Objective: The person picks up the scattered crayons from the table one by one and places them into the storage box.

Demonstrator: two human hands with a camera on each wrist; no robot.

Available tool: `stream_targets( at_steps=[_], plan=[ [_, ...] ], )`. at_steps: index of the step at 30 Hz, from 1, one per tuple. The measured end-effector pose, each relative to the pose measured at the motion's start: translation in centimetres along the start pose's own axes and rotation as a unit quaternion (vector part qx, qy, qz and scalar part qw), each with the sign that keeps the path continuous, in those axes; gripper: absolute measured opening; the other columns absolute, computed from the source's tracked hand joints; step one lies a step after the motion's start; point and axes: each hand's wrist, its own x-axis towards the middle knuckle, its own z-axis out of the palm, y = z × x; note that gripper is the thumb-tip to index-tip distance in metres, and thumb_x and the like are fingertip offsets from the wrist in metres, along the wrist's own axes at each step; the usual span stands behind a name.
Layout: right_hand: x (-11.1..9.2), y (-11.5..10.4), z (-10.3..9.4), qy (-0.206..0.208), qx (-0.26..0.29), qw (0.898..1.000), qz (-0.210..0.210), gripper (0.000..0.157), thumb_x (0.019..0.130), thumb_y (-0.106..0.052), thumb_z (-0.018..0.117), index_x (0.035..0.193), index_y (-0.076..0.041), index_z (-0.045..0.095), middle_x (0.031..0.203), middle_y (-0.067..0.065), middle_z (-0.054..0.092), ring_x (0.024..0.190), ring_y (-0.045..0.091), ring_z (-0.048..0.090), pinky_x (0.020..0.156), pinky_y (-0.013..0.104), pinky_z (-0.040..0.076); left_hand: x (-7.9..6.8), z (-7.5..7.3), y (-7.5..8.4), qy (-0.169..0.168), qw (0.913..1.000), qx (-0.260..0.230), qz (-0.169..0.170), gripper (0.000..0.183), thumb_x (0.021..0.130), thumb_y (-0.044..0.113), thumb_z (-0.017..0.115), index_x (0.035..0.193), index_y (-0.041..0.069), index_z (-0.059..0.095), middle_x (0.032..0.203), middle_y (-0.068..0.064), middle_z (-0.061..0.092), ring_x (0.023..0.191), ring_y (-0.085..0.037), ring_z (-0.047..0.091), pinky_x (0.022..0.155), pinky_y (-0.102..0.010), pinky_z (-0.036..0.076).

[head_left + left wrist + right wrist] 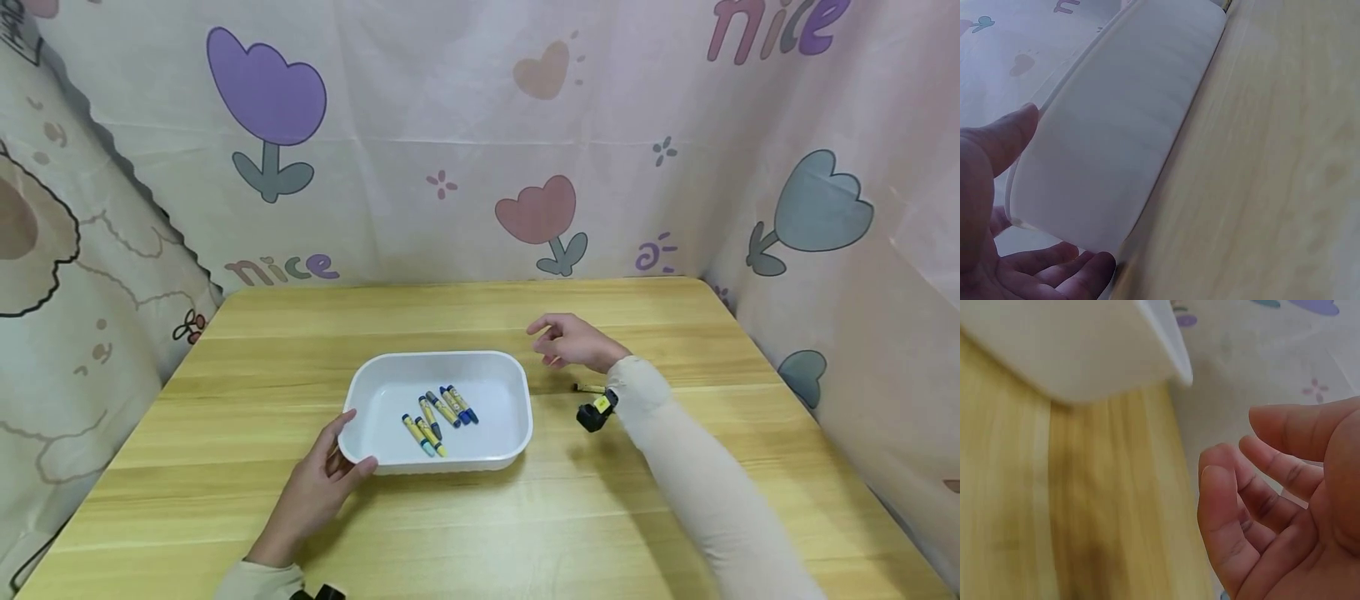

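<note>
A white plastic tray sits on the wooden table, with several crayons lying loose on its floor. They have yellow wrappers and mostly dark blue, grey or light tips. My left hand grips the tray's near left corner; in the left wrist view the thumb lies on the rim and the other fingers curl about the end wall. Off the tray's far right corner, my right hand hovers above the table, fingers loosely bent and holding nothing. In the right wrist view its thumb and fingertips are apart.
Another crayon lies on the table right of the tray, partly hidden by the right wrist and its black camera. The wooden table ends at the back against a printed curtain, which also hangs on both sides.
</note>
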Motion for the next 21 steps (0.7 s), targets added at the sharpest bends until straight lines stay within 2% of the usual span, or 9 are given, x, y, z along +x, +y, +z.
stream_targets(
  at_steps=[3, 6, 9, 13, 17, 21],
  plan=[
    [-0.5, 1.0, -0.8, 0.006, -0.001, 1.000, 0.006, 0.038, 0.098, -0.009, 0.057, 0.133, 0.004, 0.049, 0.106, 0.026, 0.053, 0.084, 0.034, 0.059, 0.075, 0.043, 0.056, 0.0, 0.1, -0.1, 0.006, 0.9999, 0.010, 0.003, 0.063, 0.092, 0.023, 0.070, 0.145, 0.010, 0.039, 0.142, -0.023, 0.046, 0.115, -0.029, 0.058, 0.087, -0.021, 0.052],
    [-0.9, 2.0, -1.5, 0.009, 0.001, 1.000, 0.010, 0.039, 0.097, -0.007, 0.056, 0.133, 0.006, 0.047, 0.102, 0.024, 0.054, 0.074, 0.025, 0.055, 0.065, 0.034, 0.053, 0.0, 0.2, -0.1, 0.012, 0.9998, 0.013, 0.006, 0.056, 0.092, 0.021, 0.070, 0.140, 0.010, 0.044, 0.135, -0.022, 0.053, 0.108, -0.023, 0.059, 0.082, -0.017, 0.052],
    [-1.3, 3.2, -2.0, 0.010, 0.002, 1.000, 0.012, 0.041, 0.097, -0.007, 0.056, 0.133, 0.008, 0.046, 0.099, 0.023, 0.054, 0.070, 0.021, 0.052, 0.060, 0.030, 0.049, 0.0, 0.2, -0.1, 0.010, 0.9999, 0.002, 0.007, 0.052, 0.092, 0.019, 0.070, 0.136, 0.007, 0.044, 0.136, -0.026, 0.051, 0.114, -0.029, 0.059, 0.084, -0.015, 0.050],
    [-1.7, 4.2, -2.7, 0.016, 0.000, 1.000, 0.014, 0.042, 0.095, -0.006, 0.057, 0.133, 0.008, 0.045, 0.098, 0.021, 0.054, 0.072, 0.021, 0.053, 0.062, 0.029, 0.051, 0.0, 0.2, -0.1, 0.010, 0.9999, 0.004, 0.007, 0.050, 0.092, 0.020, 0.069, 0.133, 0.006, 0.044, 0.138, -0.030, 0.047, 0.122, -0.038, 0.053, 0.089, -0.021, 0.050],
    [-2.2, 5.0, -3.3, 0.021, -0.008, 1.000, 0.020, 0.042, 0.094, -0.004, 0.060, 0.132, 0.008, 0.046, 0.097, 0.018, 0.054, 0.074, 0.023, 0.055, 0.064, 0.030, 0.054, 0.0, 0.2, -0.1, 0.016, 0.9998, 0.010, 0.004, 0.048, 0.092, 0.021, 0.069, 0.130, 0.005, 0.045, 0.137, -0.032, 0.047, 0.122, -0.038, 0.053, 0.092, -0.028, 0.051],
    [-2.7, 5.7, -3.7, 0.023, -0.013, 0.999, 0.027, 0.043, 0.092, -0.001, 0.062, 0.130, 0.009, 0.046, 0.096, 0.017, 0.055, 0.074, 0.023, 0.056, 0.064, 0.031, 0.054, -0.1, 0.4, 0.0, 0.024, 0.9996, 0.017, -0.006, 0.043, 0.092, 0.023, 0.070, 0.121, 0.004, 0.045, 0.135, -0.032, 0.050, 0.121, -0.038, 0.054, 0.092, -0.029, 0.052]
  ],
)
